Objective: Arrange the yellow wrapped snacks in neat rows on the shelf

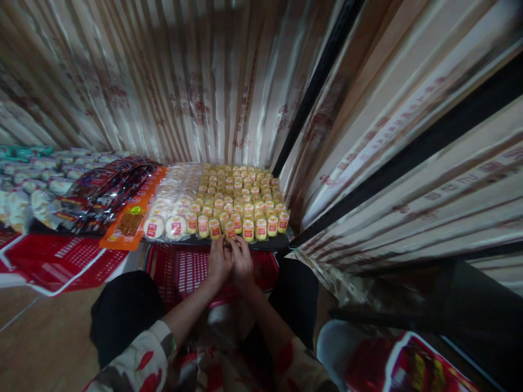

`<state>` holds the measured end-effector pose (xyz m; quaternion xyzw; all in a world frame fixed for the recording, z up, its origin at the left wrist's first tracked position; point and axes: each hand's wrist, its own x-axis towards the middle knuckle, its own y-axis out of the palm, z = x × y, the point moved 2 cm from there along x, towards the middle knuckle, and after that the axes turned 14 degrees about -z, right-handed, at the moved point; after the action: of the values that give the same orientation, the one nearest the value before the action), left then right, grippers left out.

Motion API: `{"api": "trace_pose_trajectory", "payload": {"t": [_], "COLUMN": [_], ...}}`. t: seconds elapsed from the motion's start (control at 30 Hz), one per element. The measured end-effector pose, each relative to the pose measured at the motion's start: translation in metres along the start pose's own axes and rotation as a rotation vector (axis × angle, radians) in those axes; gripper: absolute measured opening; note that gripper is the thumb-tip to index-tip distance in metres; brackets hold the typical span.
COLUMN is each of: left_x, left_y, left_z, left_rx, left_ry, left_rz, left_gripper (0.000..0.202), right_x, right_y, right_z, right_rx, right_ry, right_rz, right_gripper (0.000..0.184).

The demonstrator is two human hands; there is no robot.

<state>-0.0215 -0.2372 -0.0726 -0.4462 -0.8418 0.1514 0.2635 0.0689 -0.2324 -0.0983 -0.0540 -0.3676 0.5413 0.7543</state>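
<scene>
Small yellow wrapped snacks (245,188) with red-and-white labels stand in close rows on a dark shelf (265,242). At the front edge of these rows, my left hand (219,260) and my right hand (242,261) meet side by side. Their fingers are pinched together at the lower end of one yellow wrapped snack (230,230), which sits slightly forward of its row. Both thumbs are close together, and part of the grip is hidden. Left of the yellow rows lie white round wrapped snacks (176,226) in clear packaging.
Further left are an orange snack packet (129,220), dark packets (108,190) and white wrapped items (41,201). A red basket (167,272) sits below the shelf, another red basket (61,261) at left. Curtains (204,81) and black poles (318,81) stand behind and right.
</scene>
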Motion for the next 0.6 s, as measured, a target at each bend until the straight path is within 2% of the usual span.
{"api": "trace_pose_trajectory", "payload": {"t": [0.17, 0.33, 0.5, 0.6], "left_x": [-0.002, 0.0, -0.001, 0.001], "left_y": [0.003, 0.003, -0.006, -0.017], "left_z": [0.004, 0.008, 0.006, 0.011], "left_rx": [-0.038, -0.056, -0.04, 0.035], "left_ry": [0.005, -0.006, 0.02, 0.076], "left_rz": [-0.006, 0.013, 0.028, -0.027], "left_gripper": [0.044, 0.041, 0.039, 0.033], "right_x": [0.003, 0.005, 0.004, 0.005], "right_y": [-0.004, 0.002, 0.01, 0.014], "right_z": [0.001, -0.002, -0.008, -0.007], "right_rx": [-0.04, 0.023, 0.042, 0.053], "right_ry": [-0.074, -0.118, -0.06, -0.047], "right_rz": [-0.05, 0.011, 0.025, 0.019], "right_gripper": [0.037, 0.038, 0.037, 0.036]}}
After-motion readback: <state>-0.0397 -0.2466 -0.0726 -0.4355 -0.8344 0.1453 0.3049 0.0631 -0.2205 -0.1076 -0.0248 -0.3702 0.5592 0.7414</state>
